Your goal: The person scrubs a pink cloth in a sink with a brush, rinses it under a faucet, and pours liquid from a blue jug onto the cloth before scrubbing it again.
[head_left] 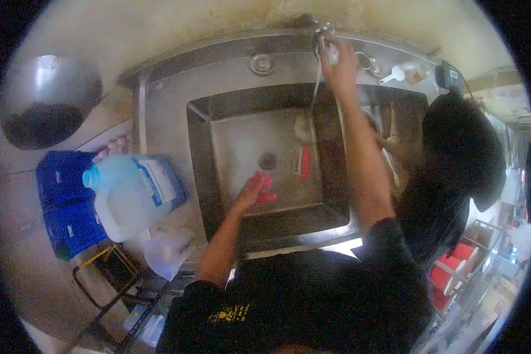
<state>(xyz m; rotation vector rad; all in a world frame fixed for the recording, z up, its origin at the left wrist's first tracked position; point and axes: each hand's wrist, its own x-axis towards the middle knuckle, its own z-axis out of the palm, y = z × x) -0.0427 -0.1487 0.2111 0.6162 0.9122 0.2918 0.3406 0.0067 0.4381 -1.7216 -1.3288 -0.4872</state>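
My left hand (pixel 253 189) is closed around a pink cloth (pixel 267 196) low in the steel sink (pixel 236 135), just below the drain (pixel 268 160). Up at the back rim, my right hand (pixel 340 64) reaches to the metal faucet (pixel 321 30), with its fingers at the tap; whether they grip it is too blurred to tell. Below the faucet a thin stream or spout hangs over the sink's right side. A red-handled tool (pixel 305 163) and a pale round item (pixel 302 128) lie in the sink's right part.
A large translucent jug (pixel 127 197) with a blue cap stands left of the sink, beside blue crates (pixel 68 200). A white scoop (pixel 393 75) lies at the back right. Another person in dark clothing (pixel 454 153) stands close on the right, at the adjoining basin.
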